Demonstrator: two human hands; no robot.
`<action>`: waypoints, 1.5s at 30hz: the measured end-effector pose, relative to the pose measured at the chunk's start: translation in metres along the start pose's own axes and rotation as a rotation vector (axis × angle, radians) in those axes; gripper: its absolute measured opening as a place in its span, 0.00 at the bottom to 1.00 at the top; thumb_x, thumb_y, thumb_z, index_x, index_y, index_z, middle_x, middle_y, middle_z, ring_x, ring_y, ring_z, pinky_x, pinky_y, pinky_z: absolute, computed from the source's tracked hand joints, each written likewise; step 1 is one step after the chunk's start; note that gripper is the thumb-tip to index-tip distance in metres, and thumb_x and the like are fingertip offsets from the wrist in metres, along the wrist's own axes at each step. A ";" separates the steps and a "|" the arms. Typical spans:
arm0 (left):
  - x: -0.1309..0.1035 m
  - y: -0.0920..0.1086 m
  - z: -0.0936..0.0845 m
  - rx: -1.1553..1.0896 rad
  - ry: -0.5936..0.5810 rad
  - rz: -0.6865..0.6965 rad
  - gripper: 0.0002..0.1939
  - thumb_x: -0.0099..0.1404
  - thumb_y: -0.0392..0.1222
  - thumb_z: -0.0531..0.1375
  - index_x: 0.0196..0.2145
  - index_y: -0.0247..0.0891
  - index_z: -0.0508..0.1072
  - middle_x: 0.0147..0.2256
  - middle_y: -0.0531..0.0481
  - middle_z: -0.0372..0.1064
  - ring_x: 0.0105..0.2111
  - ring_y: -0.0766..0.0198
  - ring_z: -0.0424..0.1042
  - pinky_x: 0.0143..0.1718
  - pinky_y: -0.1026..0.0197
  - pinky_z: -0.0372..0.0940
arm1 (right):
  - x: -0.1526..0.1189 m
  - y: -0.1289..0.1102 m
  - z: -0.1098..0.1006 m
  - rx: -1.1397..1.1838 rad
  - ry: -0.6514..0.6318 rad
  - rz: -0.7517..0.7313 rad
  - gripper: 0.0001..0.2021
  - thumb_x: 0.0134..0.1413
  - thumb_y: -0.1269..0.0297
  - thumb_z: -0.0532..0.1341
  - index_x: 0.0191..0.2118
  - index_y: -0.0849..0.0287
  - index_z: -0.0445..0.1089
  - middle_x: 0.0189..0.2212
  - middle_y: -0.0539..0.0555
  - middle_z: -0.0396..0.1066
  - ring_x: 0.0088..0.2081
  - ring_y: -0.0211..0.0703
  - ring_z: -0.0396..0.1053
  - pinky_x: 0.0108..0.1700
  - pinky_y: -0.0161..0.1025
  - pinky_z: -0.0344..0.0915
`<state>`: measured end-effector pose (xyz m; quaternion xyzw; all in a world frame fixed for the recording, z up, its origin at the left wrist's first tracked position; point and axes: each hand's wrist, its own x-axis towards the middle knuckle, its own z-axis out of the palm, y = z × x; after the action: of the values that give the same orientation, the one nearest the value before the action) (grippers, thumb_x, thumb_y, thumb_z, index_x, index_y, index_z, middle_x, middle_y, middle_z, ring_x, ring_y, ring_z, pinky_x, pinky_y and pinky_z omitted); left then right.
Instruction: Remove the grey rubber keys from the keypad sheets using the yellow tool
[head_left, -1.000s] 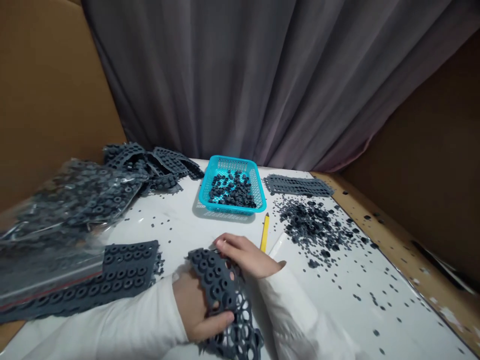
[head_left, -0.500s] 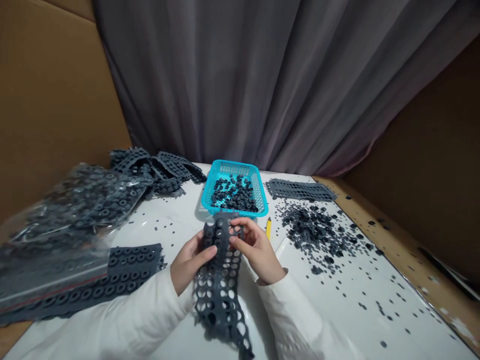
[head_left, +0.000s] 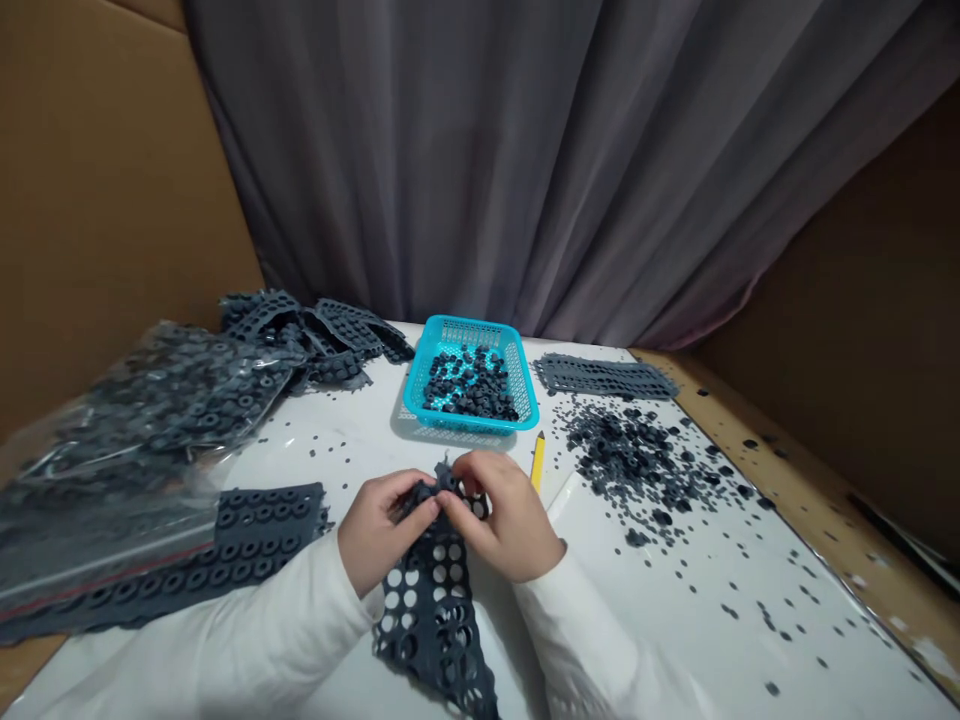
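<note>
A grey pleated curtain (head_left: pixel 525 150) hangs behind the white glossy tabletop (head_left: pixel 360 440). On the tabletop's left lies a clear plastic bag of dark rubber sheets (head_left: pixel 127 420), with a flat dark grey rubber sheet studded with rings (head_left: pixel 247 535) just beside it. A turquoise plastic mesh basket (head_left: pixel 471 382) holding loose dark rings stands near the far edge, and a scattered pile of dark rubber rings (head_left: pixel 630 455) spreads to its right. In the near middle, the left hand (head_left: pixel 379 530) and right hand (head_left: pixel 502 515) pinch the top end of a dark grey perforated rubber strip (head_left: pixel 435 610), fingers closed on it, while its lower end trails toward the person. A yellow pencil (head_left: pixel 538 460) lies just beside the right hand.
</note>
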<state>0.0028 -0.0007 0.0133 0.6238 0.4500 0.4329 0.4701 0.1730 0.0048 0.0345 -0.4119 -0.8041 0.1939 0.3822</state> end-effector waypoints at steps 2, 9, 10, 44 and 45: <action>-0.001 0.002 -0.001 0.108 -0.013 0.068 0.06 0.57 0.41 0.59 0.29 0.36 0.72 0.28 0.49 0.70 0.30 0.61 0.68 0.34 0.63 0.61 | 0.000 0.002 0.001 0.001 -0.105 0.024 0.06 0.53 0.62 0.56 0.29 0.58 0.62 0.21 0.49 0.60 0.26 0.40 0.57 0.30 0.37 0.51; -0.003 0.009 0.000 0.232 -0.050 0.187 0.07 0.59 0.42 0.56 0.28 0.37 0.71 0.26 0.49 0.68 0.29 0.62 0.67 0.33 0.63 0.59 | 0.002 0.002 -0.004 0.125 -0.263 0.095 0.11 0.54 0.64 0.55 0.23 0.58 0.56 0.19 0.46 0.56 0.23 0.35 0.54 0.26 0.33 0.47; -0.003 0.009 0.000 0.244 -0.069 0.191 0.08 0.60 0.42 0.55 0.27 0.37 0.70 0.25 0.50 0.67 0.28 0.62 0.66 0.32 0.63 0.58 | 0.003 0.002 -0.005 0.129 -0.274 0.092 0.12 0.54 0.65 0.55 0.22 0.58 0.55 0.18 0.46 0.54 0.22 0.34 0.53 0.26 0.33 0.46; -0.003 -0.015 0.000 -0.478 0.110 -0.121 0.11 0.53 0.48 0.63 0.28 0.38 0.72 0.24 0.56 0.64 0.26 0.69 0.61 0.29 0.69 0.58 | 0.008 0.005 0.018 1.570 0.177 0.427 0.16 0.51 0.57 0.57 0.19 0.60 0.56 0.17 0.45 0.45 0.20 0.32 0.44 0.22 0.30 0.50; -0.002 -0.015 0.000 -0.479 0.152 -0.116 0.11 0.53 0.48 0.63 0.29 0.38 0.72 0.24 0.56 0.64 0.27 0.68 0.62 0.30 0.69 0.58 | 0.008 0.006 0.015 1.580 0.137 0.421 0.16 0.51 0.56 0.58 0.20 0.60 0.57 0.17 0.45 0.46 0.19 0.32 0.43 0.22 0.30 0.49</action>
<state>-0.0002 -0.0002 -0.0018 0.4336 0.4036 0.5449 0.5934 0.1611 0.0145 0.0249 -0.1744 -0.3110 0.7454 0.5632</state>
